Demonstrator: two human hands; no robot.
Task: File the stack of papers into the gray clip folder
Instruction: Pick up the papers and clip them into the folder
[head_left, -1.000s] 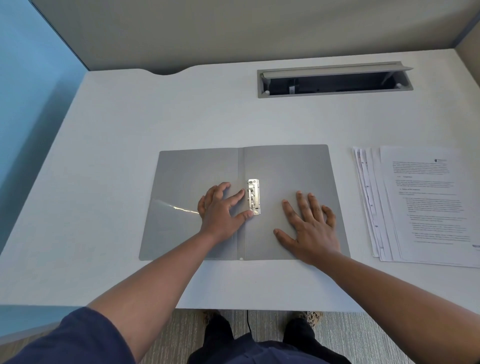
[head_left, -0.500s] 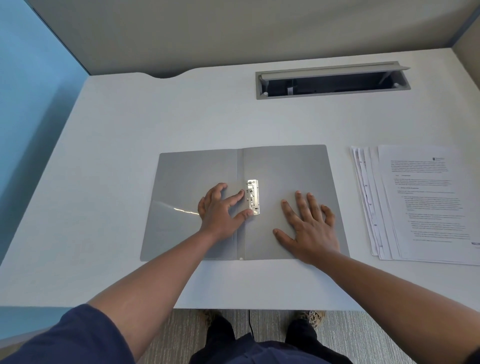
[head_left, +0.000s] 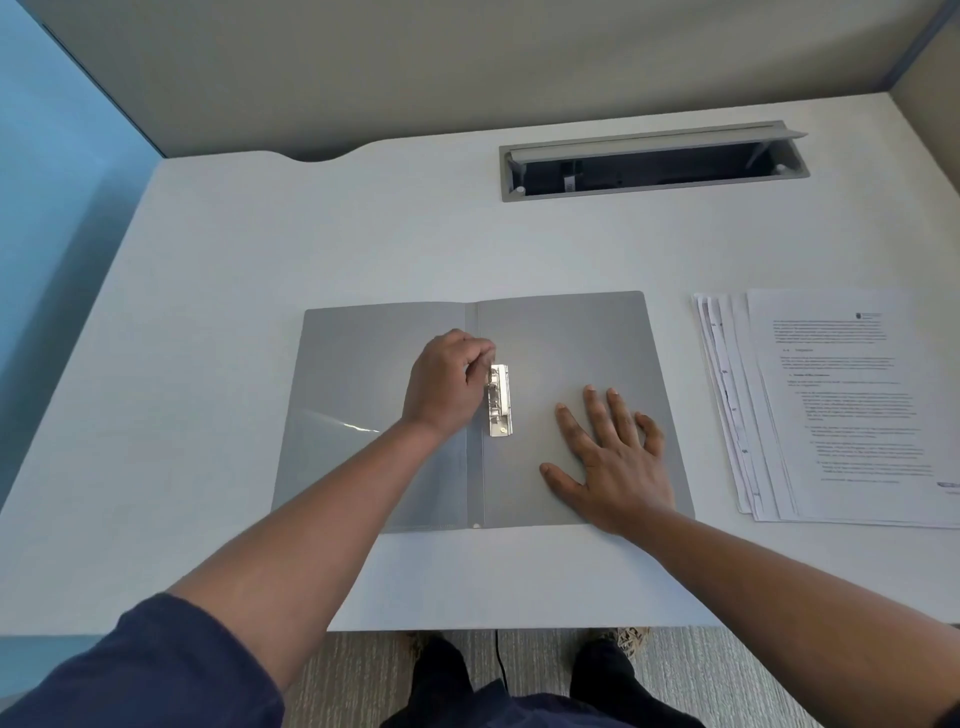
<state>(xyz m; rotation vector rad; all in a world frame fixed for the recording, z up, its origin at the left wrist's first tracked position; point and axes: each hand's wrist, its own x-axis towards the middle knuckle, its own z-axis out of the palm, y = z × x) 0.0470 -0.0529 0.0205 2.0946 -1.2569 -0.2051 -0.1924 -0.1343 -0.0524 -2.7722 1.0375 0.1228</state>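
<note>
The gray clip folder lies spread flat on the white desk, inner side up. Its metal clip sits just right of the spine. My left hand has its fingers curled at the clip's top end and pinches the lever there. My right hand presses flat on the folder's right half, fingers straight and spread. The stack of papers, fanned at its left edge and printed with text, lies on the desk to the right of the folder, apart from both hands.
A rectangular cable slot with a raised lid is cut into the desk at the back right. Grey partition walls close the back and right, a blue one the left. The desk's front edge runs just below the folder.
My left hand lifted from lying flat beside the spine, moved up and curled its fingers onto the top of the metal clip. My right hand stayed flat on the right half.
</note>
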